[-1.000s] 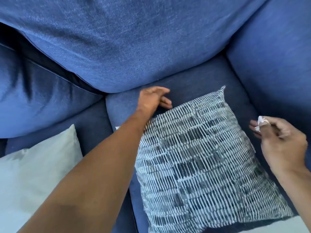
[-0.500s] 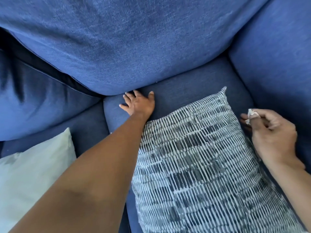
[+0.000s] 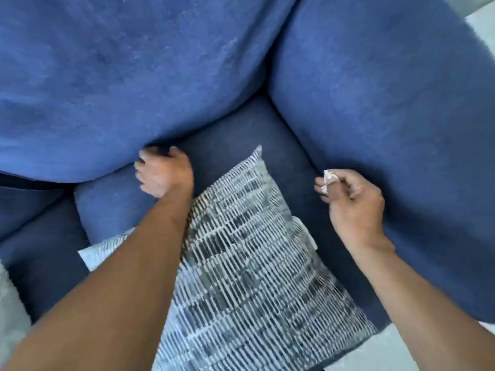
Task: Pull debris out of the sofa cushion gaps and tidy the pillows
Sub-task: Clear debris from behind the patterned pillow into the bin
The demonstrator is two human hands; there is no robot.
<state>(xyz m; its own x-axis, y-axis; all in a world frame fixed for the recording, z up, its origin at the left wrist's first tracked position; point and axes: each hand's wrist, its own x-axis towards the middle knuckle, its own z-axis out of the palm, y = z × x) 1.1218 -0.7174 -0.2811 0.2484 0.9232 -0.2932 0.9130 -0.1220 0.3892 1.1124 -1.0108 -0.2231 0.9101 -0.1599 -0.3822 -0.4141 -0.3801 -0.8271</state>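
Observation:
My left hand (image 3: 164, 173) reaches over the blue seat cushion (image 3: 235, 129) to the gap under the big blue back cushion (image 3: 128, 76). Its bent fingertips press into that gap, and I see nothing held in them. My right hand (image 3: 355, 210) hovers at the seat's right side and pinches a small crumpled white paper scrap (image 3: 327, 178) between thumb and fingers. A black-and-white patterned pillow (image 3: 241, 269) lies flat on the seat between my two arms, partly under my left forearm.
A second blue cushion (image 3: 388, 103) rises on the right and meets the back cushion in a corner gap. A pale pillow (image 3: 10, 303) shows at the left edge. Light floor (image 3: 391, 352) lies beyond the seat's front corner.
My left hand slid from flat on the seat up to the back-cushion gap and bent its fingers into it. My right hand kept the scrap. The view shifted left.

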